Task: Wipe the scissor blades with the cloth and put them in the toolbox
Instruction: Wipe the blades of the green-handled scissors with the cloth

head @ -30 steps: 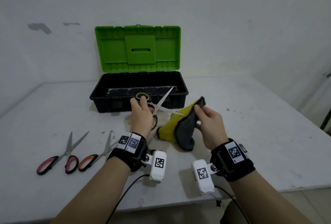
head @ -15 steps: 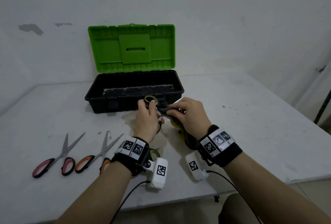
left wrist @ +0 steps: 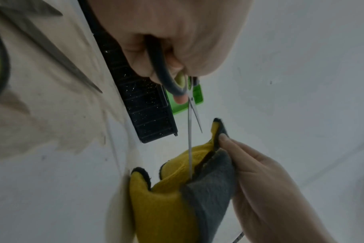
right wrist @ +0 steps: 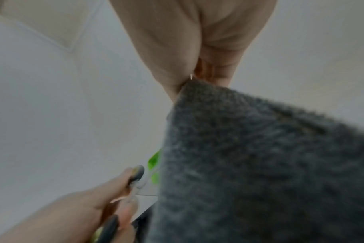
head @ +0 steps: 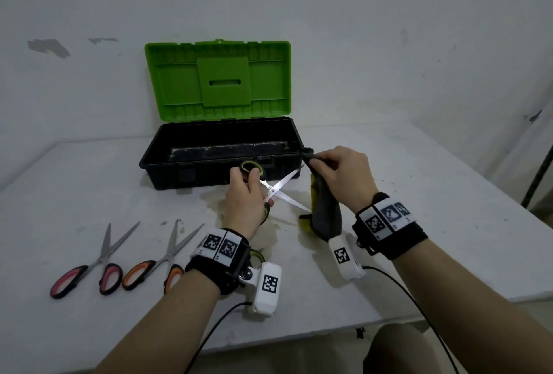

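Scissors (head: 281, 191) splayed open in our left hand (head: 244, 200) — right hand (head: 344, 177) pinches the yellow-grey cloth (head: 324, 212). Left wrist view shows one blade running into the cloth fold.

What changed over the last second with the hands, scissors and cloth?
The right hand closed the cloth over the green-handled scissors, then drew it rightward off the open blades. The left hand kept gripping the handles; the toolbox and two spare scissors stayed put.
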`<state>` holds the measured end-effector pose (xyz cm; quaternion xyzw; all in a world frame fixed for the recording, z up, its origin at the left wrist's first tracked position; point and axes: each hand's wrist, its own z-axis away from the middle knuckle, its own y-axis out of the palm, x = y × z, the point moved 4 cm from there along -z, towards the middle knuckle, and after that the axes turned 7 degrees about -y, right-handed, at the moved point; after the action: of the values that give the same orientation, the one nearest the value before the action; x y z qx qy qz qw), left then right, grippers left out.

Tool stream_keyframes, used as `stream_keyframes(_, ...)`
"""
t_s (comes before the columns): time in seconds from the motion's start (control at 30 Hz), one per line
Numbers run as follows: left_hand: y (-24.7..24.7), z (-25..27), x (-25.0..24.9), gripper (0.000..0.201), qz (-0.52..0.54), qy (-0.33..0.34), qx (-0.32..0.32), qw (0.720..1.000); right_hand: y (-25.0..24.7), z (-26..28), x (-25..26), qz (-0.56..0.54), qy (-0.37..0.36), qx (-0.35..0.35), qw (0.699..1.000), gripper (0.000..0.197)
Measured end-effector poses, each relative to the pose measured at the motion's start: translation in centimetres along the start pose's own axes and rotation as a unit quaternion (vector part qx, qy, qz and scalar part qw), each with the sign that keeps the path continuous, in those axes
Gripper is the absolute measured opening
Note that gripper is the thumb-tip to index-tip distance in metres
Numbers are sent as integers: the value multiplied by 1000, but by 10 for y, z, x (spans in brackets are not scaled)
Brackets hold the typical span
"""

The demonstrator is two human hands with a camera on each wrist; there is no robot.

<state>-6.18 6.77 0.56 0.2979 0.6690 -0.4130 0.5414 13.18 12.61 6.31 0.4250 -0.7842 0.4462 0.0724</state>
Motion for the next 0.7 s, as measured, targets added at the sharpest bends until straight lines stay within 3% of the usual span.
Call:
stream_keyframes(0.17,5,0,-4,27,21,2,2,1000,11,15,34,0,-113,99,989,9)
stream_keyframes(0.23,8,3,-8,27,24,10,4,1000,19,18,36,4,-132,107,985,9)
stream_keyframes(0.37,5,9,-11,24,50,19,5,999,23,17,31,-6,-120,79,990,8)
stream_keyframes(0.57,-1,2,-1,27,38,0,-3,999,8,0,2,7,-13,-4,1000,11)
stream_keyframes(0.7,-2,-1,0,28,44,-21,-8,999,-1,3,18,-11,-75,-2,997,11)
